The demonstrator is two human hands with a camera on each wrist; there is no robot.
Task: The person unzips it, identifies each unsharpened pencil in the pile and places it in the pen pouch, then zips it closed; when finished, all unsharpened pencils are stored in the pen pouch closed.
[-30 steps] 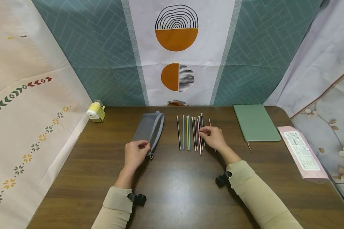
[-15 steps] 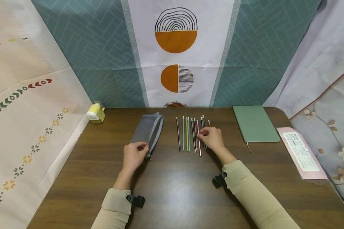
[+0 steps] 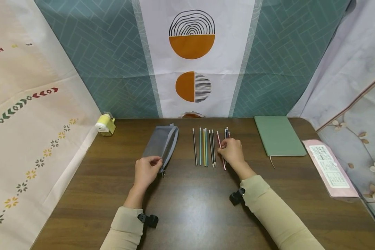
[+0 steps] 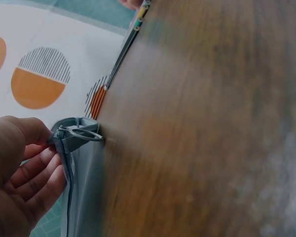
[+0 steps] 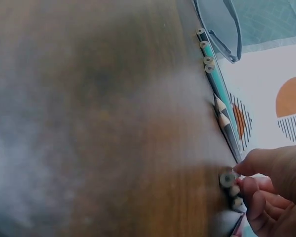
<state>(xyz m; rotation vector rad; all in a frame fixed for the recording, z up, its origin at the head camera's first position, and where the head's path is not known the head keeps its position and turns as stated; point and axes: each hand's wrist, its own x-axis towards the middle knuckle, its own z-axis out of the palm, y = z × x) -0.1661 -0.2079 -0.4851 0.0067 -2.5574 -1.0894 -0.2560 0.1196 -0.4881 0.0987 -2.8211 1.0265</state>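
A grey zip pencil case (image 3: 155, 140) lies on the table with its mouth parted. My left hand (image 3: 147, 170) pinches its near corner beside the zip; in the left wrist view the zip's ring pull (image 4: 86, 134) hangs by the fingertips. My right hand (image 3: 234, 152) pinches a red-and-white pencil (image 3: 219, 138) between thumb and fingers, its unsharpened end (image 5: 228, 179) facing the right wrist camera. Pencils bunched on that pencil's right are partly hidden by the hand. Left of it lie two black sharpened pencils (image 3: 211, 147), tips towards me.
Farther left in the row lie several pencils, including a teal one (image 3: 200, 147) and a dark one (image 3: 194, 147). A yellow sharpener (image 3: 105, 124) stands at the back left. A green notebook (image 3: 279, 136) and a pink labelled packet (image 3: 330, 168) lie to the right.
My right hand has slid the red-and-white pencil to the right, against the bunched pencils, widening the gap to the black pencils. My left hand keeps its hold on the pencil case.
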